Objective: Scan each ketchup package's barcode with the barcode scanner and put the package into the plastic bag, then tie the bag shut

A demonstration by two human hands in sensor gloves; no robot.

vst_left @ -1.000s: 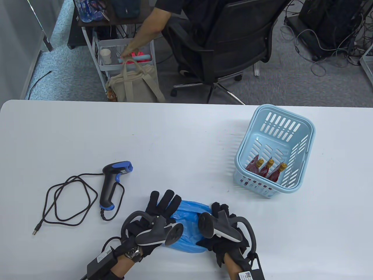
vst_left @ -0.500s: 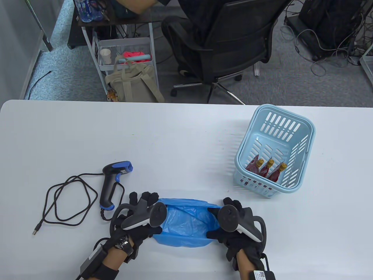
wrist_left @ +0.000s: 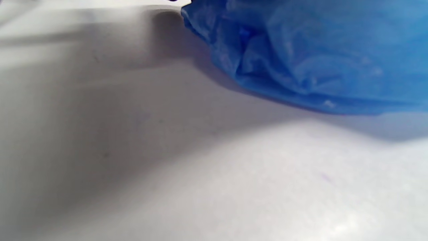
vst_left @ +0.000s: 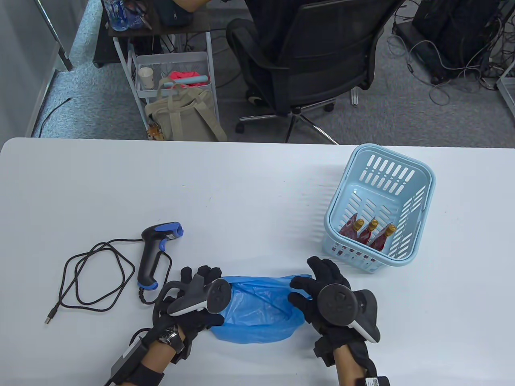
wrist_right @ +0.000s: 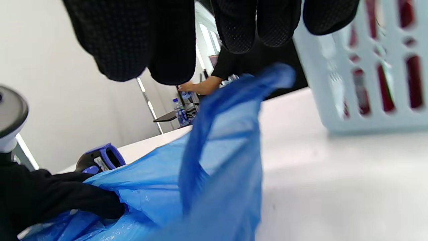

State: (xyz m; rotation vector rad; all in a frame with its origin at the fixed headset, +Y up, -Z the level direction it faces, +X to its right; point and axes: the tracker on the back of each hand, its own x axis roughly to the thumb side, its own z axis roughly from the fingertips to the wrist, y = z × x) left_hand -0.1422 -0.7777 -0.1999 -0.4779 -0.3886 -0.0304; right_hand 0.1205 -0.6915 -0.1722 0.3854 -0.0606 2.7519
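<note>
A crumpled blue plastic bag (vst_left: pixel 257 307) lies near the table's front edge, its mouth pulled wide; the left wrist view shows the bag (wrist_left: pixel 317 60) close up. My left hand (vst_left: pixel 205 295) grips its left edge, thumb under the film. My right hand (vst_left: pixel 312 277) hovers over the right edge with fingers (wrist_right: pixel 133 40) spread and holding nothing; a bag handle (wrist_right: pixel 234 97) stands loose below them. The black-and-blue barcode scanner (vst_left: pixel 155 249) lies left of the bag. Three red ketchup packages (vst_left: pixel 368 233) lie in the light-blue basket (vst_left: pixel 418 225).
The scanner's black cable (vst_left: pixel 92 277) loops over the table's left front. The basket stands at the right, close to my right hand. Beyond the table's far edge are an office chair (vst_left: pixel 322 52), a white cart (vst_left: pixel 173 76) and a beige tote bag (vst_left: pixel 185 114).
My right hand has let go of the bag's right edge and lifted slightly to the right with fingers spread. The left hand keeps its grip on the left edge.
</note>
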